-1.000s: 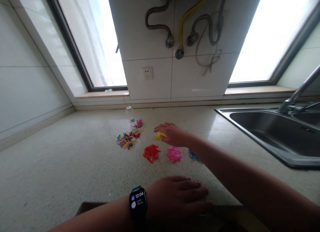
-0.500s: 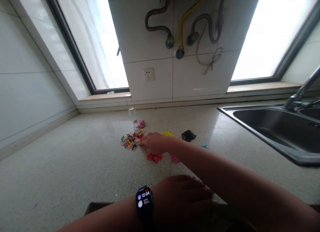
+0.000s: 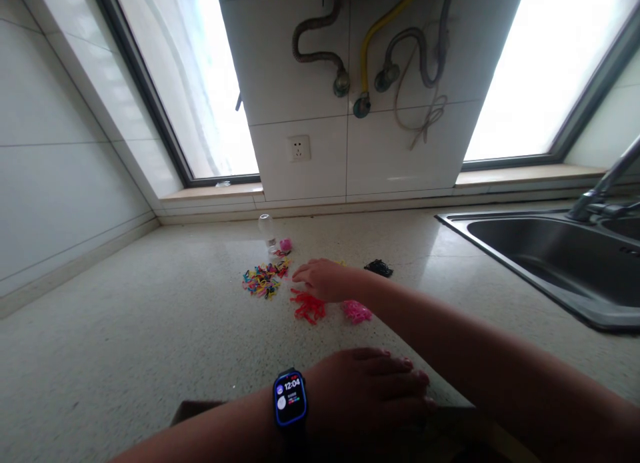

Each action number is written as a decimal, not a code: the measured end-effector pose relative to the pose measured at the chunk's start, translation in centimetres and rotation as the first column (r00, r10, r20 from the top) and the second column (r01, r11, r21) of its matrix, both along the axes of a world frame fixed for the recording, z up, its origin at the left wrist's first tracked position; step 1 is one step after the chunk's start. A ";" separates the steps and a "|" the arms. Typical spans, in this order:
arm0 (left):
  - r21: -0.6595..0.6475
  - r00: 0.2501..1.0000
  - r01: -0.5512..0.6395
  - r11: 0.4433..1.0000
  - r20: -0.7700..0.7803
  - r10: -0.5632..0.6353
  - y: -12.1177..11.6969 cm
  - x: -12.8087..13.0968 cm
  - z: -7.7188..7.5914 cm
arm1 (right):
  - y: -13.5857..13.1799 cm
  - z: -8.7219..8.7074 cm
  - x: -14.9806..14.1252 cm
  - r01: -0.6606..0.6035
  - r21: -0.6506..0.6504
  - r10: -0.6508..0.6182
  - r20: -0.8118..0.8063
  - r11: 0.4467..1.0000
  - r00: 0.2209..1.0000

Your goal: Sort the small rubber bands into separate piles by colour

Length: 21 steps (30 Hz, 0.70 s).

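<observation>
Pale and speckled, the counter (image 3: 150,330) carries everything, with a steel sink (image 3: 530,244) at the right. The left hand (image 3: 370,386) lies palm down by the near edge, fingers extended and grip empty, perhaps for support. The right hand (image 3: 325,280) hovers over the piles; whether its grip pinches anything, I cannot tell. Beyond stands a clear bottle (image 3: 266,231), its marking too small to read. Small bands lie just left of the right hand in a mixed pile (image 3: 263,280); the red pile (image 3: 309,308), pink pile (image 3: 357,312) and black pile (image 3: 379,268) sit apart, presumably so colours don't mingle, and a yellow pile (image 3: 343,263) is mostly hidden. On the left wrist, a watch (image 3: 290,400) reads 12:04; its smaller text is illegible.
</observation>
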<state>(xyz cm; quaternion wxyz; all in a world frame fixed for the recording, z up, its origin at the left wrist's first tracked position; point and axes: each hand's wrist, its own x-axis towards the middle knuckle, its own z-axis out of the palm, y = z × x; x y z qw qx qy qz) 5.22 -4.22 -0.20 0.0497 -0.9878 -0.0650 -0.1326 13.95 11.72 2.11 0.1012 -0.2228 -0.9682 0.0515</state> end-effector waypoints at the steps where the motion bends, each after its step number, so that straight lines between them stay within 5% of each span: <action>1: 0.004 1.000 0.001 1.000 -0.003 -0.001 0.0 0.0 0.1 | 0.0 0.4 0.7 0.007 -0.001 -0.007 -0.008 1.000 1.000; 6: 0.031 1.000 -0.003 1.000 -0.010 0.003 0.1 0.0 0.0 | 0.1 3.0 5.3 0.055 -0.060 -0.064 -0.157 0.997 0.986; 11: 0.006 1.000 0.007 1.000 -0.006 -0.007 0.3 0.0 -0.2 | 0.0 4.0 11.0 0.114 -0.254 -0.197 -0.329 0.960 0.924; 16: 0.012 1.000 0.012 1.000 -0.006 -0.012 0.3 0.2 0.1 | -0.4 2.3 15.5 0.045 -0.597 -0.382 -0.452 0.801 0.806; 21: -0.007 1.000 0.020 1.000 0.005 -0.020 0.4 0.5 0.4 | -1.6 1.9 16.8 -0.036 -0.736 -0.346 -0.360 0.676 0.866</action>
